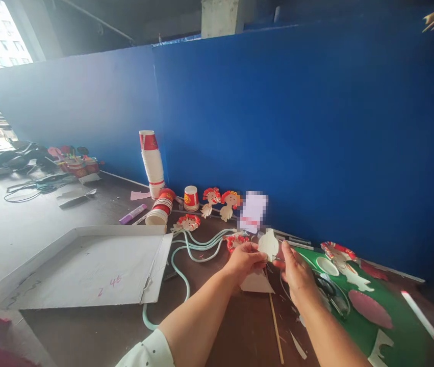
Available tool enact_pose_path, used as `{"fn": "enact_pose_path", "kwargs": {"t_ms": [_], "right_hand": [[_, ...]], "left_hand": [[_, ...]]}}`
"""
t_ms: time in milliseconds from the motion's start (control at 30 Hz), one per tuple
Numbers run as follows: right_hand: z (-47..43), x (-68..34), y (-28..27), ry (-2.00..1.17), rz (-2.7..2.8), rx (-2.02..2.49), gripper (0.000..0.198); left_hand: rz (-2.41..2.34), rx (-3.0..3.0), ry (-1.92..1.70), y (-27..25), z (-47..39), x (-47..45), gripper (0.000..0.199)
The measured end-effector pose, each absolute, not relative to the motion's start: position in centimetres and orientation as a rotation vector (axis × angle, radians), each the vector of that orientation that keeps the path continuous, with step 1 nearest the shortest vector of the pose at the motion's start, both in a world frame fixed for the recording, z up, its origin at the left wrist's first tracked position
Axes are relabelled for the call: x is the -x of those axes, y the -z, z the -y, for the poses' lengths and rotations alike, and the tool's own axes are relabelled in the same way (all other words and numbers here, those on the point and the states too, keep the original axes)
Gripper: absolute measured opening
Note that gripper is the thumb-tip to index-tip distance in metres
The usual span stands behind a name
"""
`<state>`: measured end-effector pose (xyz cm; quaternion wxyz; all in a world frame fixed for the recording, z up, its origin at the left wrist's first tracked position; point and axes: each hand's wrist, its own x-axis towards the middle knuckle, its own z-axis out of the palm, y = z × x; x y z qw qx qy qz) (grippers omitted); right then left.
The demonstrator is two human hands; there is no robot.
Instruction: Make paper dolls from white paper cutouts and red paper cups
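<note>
In the head view a cream paper cutout (269,245) with a rounded outline is held up above the table between both hands. My left hand (244,262) pinches its lower left edge with thumb and fingers. At its right side, my right hand (296,270) closes thumb and fingers around the edge, where a dark pinkish patch shows that I cannot make out. Just behind the left hand lies a red-and-cream paper figure (235,241). Below the hands is a pale piece of card (257,282), and scissors (326,285) lie right of the right hand.
A large white box lid (125,272) lies at left. Paper cups (153,165) stand stacked near the blue wall (278,112). Finished-looking paper figures (229,205) lean there. Pale green tubing (180,270) curves across the table; a green mat (358,326), wooden stick (276,326) and marker (429,326) lie right.
</note>
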<state>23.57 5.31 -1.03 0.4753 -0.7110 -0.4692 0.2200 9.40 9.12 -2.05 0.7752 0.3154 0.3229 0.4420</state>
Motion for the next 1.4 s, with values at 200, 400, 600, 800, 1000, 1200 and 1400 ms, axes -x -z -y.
{"fn": "enact_pose_path", "kwargs": {"t_ms": [200,400,600,800,1000,1200,1400], "right_hand": [[-6.8,-21.9,1.8,-0.752,0.964,1.783,0.070],[-5.7,-21.8,3.1,-0.764,1.065,1.692,0.067],[-5.3,-21.6,2.4,-0.875,1.031,1.685,0.062],[-4.5,-20.4,2.1,-0.967,1.032,1.550,0.052],[-4.6,-20.0,2.9,-0.946,0.985,1.466,0.053],[-5.2,-20.6,3.4,-0.863,0.983,1.511,0.047],[-5.3,-20.6,3.4,-0.771,1.076,1.474,0.042]], "left_hand": [[-0.725,-0.653,-1.091,2.0,-9.3,-9.2,0.047],[-0.718,-0.630,-1.137,2.6,-9.5,-9.3,0.053],[-0.729,-0.626,-1.147,3.1,-9.8,-9.2,0.060],[-0.749,-0.637,-1.183,2.7,-9.5,-8.6,0.061],[-0.760,-0.646,-1.173,2.8,-9.5,-8.5,0.061],[-0.761,-0.663,-1.161,3.5,-9.4,-9.0,0.060],[-0.735,-0.746,-1.107,2.6,-9.1,-9.1,0.048]]}}
